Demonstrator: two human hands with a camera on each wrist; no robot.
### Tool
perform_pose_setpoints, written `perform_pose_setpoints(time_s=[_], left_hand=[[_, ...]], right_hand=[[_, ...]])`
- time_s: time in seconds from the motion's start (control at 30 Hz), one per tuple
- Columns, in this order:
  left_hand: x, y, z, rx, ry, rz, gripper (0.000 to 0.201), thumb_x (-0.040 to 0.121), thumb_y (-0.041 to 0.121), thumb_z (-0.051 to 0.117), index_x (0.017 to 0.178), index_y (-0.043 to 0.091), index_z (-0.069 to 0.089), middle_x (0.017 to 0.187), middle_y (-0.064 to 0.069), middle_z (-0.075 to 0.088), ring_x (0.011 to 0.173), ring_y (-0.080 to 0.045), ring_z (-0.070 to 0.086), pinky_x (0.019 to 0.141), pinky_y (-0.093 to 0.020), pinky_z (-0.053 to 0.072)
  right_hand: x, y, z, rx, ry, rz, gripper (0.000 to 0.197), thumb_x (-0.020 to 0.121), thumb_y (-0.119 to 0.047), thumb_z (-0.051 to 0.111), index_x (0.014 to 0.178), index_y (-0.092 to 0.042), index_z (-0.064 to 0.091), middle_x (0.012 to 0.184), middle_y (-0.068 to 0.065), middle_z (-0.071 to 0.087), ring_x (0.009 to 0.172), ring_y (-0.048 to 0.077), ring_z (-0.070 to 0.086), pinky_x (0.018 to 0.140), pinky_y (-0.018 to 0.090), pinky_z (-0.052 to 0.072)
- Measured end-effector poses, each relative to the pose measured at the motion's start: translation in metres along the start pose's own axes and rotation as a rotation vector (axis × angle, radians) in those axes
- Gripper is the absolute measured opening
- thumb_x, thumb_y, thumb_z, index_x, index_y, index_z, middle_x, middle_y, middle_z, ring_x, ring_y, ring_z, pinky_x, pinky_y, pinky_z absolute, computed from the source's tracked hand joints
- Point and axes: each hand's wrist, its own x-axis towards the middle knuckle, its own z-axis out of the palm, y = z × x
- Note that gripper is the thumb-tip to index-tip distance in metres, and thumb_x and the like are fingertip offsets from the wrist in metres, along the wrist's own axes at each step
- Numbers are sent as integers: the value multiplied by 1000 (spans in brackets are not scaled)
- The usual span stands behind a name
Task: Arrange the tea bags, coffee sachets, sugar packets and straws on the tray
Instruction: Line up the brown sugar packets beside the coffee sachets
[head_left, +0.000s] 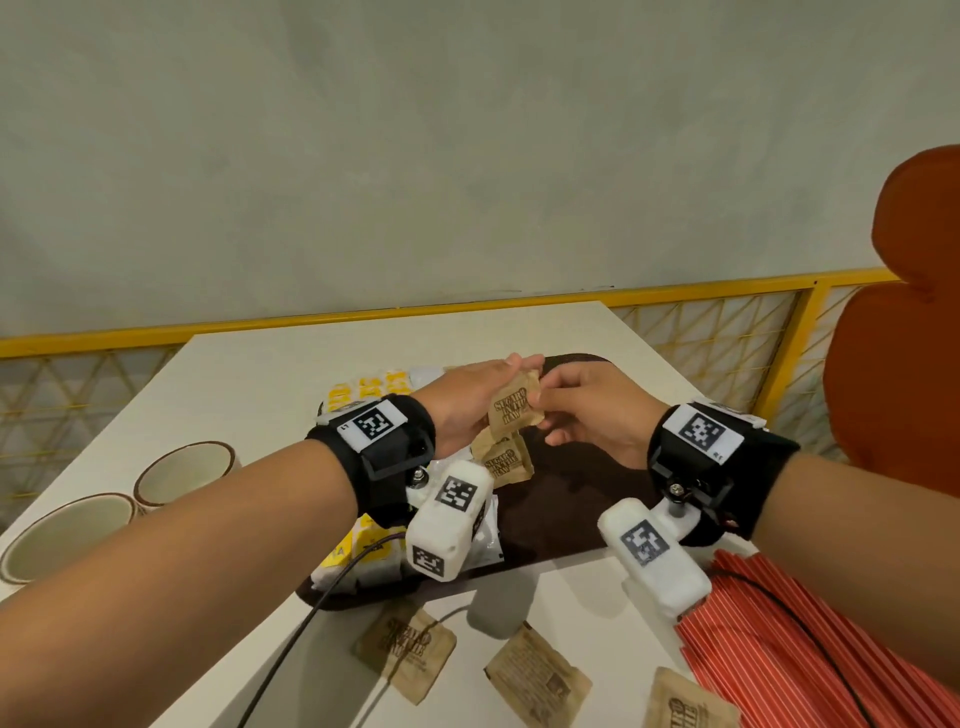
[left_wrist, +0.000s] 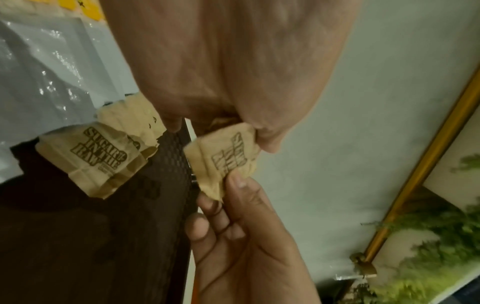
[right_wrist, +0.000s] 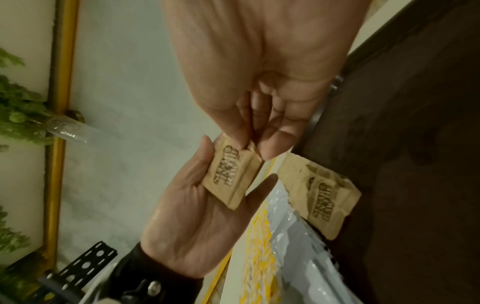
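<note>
A brown sugar packet (head_left: 514, 410) hangs above the dark brown tray (head_left: 571, 509), held from both sides. My left hand (head_left: 519, 366) pinches its upper corner between thumb and fingers. My right hand (head_left: 540, 410) pinches its lower edge with thumb and forefinger. Under them, two more sugar packets (head_left: 503, 462) lie overlapped on the tray. Yellow and white tea bags (head_left: 374, 389) and silvery sachets (head_left: 483, 530) fill the tray's left side. Three loose sugar packets (head_left: 405, 649) lie on the table in front. Red straws (head_left: 769, 639) lie at the front right.
Two cream cups (head_left: 182, 473) stand on the white table (head_left: 311, 364) to the left of the tray. An orange chair back (head_left: 904, 338) rises at the right. A yellow railing (head_left: 675, 293) runs behind the table. The tray's right half is bare.
</note>
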Motion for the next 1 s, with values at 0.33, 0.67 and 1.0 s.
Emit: perform_pose_setpoints(time_s=[0.33,0.67,1.0], left_hand=[[18,-9,-15,1010,34,-32,6,85,16,69,89,12,71,74,17,58,71,0,55,67,-13,41],[34,-17,-7,1389,116,-181,10,85,21,65,91,19,73,96,6,70,89,-12,62,86,-29,46],[33,-14,-11,1412,101,-223,18,82,18,67,97,9,73,103,-5,71,96,-20,66,83,-30,54]], right_hand=[[8,43,-3,-165,-1,243,20,88,8,57,71,-3,54,70,18,58,51,16,54,48,19,52],[21,39,6,-432,-101,334,23,86,1,62,70,-8,49,60,11,53,48,16,52,45,24,48],[20,35,10,-450,-148,323,20,90,0,59,72,-5,53,62,10,60,47,12,55,47,21,49]])
